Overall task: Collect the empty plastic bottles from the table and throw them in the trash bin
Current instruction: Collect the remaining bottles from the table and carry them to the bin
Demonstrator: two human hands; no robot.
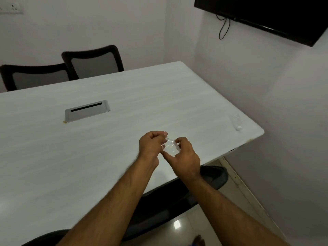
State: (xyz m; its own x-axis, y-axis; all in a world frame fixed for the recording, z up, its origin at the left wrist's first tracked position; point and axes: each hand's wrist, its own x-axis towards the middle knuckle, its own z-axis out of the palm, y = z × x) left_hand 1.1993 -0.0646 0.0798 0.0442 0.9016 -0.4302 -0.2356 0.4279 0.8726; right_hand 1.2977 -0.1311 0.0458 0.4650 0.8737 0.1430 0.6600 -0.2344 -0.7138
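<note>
Both forearms reach out over the white desk. Left hand and right hand together pinch a small clear bottle just above the desk's near edge. Another clear bottle lies on its side near the desk's right corner.

No legible text, labels, brands or numbers anywhere: none on bottles, surface, walls or screen.
</note>
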